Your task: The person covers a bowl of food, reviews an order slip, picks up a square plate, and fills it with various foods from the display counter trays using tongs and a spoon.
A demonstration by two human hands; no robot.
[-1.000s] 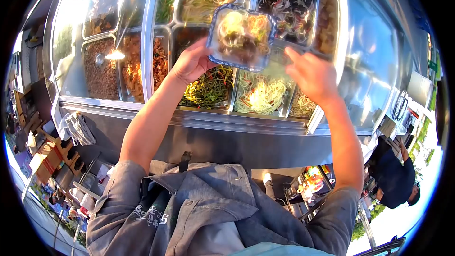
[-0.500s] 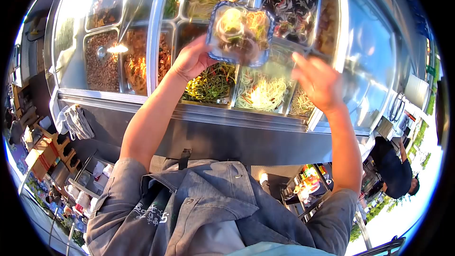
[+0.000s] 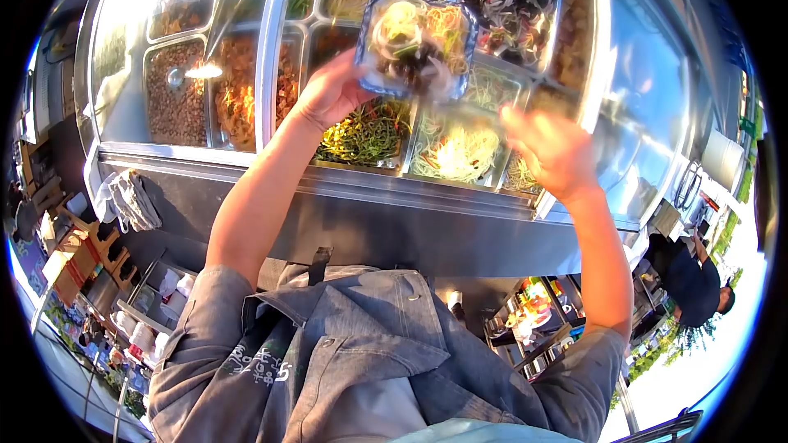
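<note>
Here, at a street food counter (image 3: 394, 197) lit by low sun, a cloth (image 3: 127, 201) hangs off the counter's left end, and beyond it the trays run along under glass: brown beans or nuts (image 3: 174, 90) at the left, green vegetable strips (image 3: 365, 135) near the front edge at the middle, pale shredded vegetables (image 3: 460, 152) just to their right. The left hand (image 3: 328, 94) grips a blue-rimmed plastic bowl (image 3: 417, 33) by its near-left corner, fingers closed on the rim, holding it above the middle trays; the bowl is already heaped with mixed salad. The right hand (image 3: 554, 152) hovers over the front-right trays, motion-blurred; whether it is pinching tongs or chopsticks cannot be told. The risk, by the look of it, lies in the one-corner hold: a full bowl tilted that way could tip and shed its contents back into the trays, and a quick reach from the right hand could knock it. White script shows on the person's grey apron (image 3: 263, 369), though it is too small to read. Another person (image 3: 689, 287) works at the far right.
</note>
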